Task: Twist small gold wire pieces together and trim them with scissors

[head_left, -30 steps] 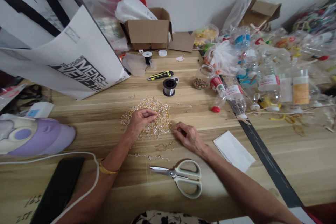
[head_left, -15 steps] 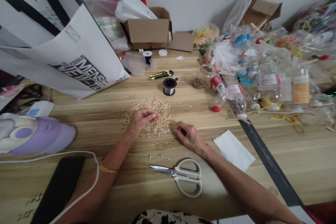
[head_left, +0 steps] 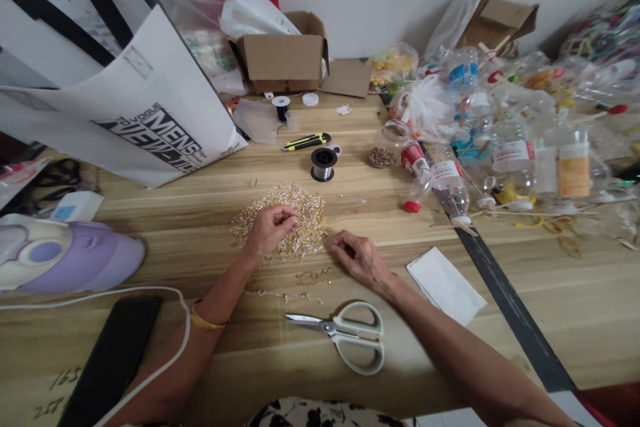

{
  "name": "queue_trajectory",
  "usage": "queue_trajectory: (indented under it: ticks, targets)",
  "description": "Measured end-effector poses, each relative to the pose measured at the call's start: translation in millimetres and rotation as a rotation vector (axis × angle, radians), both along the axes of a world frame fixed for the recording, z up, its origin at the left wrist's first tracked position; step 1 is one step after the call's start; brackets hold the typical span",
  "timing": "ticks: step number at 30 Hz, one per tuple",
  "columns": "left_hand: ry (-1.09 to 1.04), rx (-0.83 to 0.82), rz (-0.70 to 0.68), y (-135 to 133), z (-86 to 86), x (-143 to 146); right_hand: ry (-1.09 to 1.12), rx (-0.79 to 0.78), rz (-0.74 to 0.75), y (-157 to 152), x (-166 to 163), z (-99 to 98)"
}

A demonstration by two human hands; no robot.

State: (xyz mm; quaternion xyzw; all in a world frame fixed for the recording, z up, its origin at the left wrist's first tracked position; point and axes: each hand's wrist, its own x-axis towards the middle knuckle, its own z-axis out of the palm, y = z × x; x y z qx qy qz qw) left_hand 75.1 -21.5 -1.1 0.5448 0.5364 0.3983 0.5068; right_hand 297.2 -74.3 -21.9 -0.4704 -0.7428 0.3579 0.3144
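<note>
A pile of small gold and silver jewellery pieces [head_left: 307, 230] lies spread on the wooden table. Over its middle is my left hand [head_left: 270, 230], thumb and forefinger pinched together on something too small to make out. My right hand [head_left: 361, 257] rests on the table just right of the pile, its fingers curled closed; what they hold, if anything, is hidden. Between my forearms lie a silver chain [head_left: 280, 295] and some short gold chain pieces [head_left: 313, 273]. Scissors [head_left: 340, 333] with pale handles lie nearest me, blades pointing left.
Beyond the pile are a wire spool [head_left: 323, 165] and a yellow-black utility knife [head_left: 306, 141]. Plastic bottles [head_left: 510, 140] crowd the right side, near a folded white paper [head_left: 447, 285]. At left are a big white bag [head_left: 165, 113], a purple device [head_left: 100, 257] and a black phone [head_left: 113, 353].
My left hand has shifted very slightly over the pile, its fingertips still pinched. My right hand stays in the same place.
</note>
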Motion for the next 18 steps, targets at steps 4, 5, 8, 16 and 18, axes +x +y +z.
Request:
queue_trajectory:
  ticks: [4,5,8,16,18]
  targets:
    - [0.122,0.111,-0.034,-1.0,-3.7,-1.0,-0.006,-0.016,0.004,-0.2,-0.2,2.6]
    - [0.155,0.137,-0.043,-1.2,-4.1,-1.2,-0.009,-0.018,0.001,-0.3,-0.2,2.9]
    - [0.261,0.202,-0.07,-1.8,-3.9,-1.3,-0.009,-0.017,0.004,-0.4,-0.1,2.5]
    - [0.345,0.252,-0.135,-4.5,-3.5,3.3,0.015,-0.002,-0.003,-0.4,0.2,1.2]
    - [0.383,0.283,-0.162,-5.2,-4.7,4.8,0.013,0.004,-0.007,-0.7,0.3,1.6]
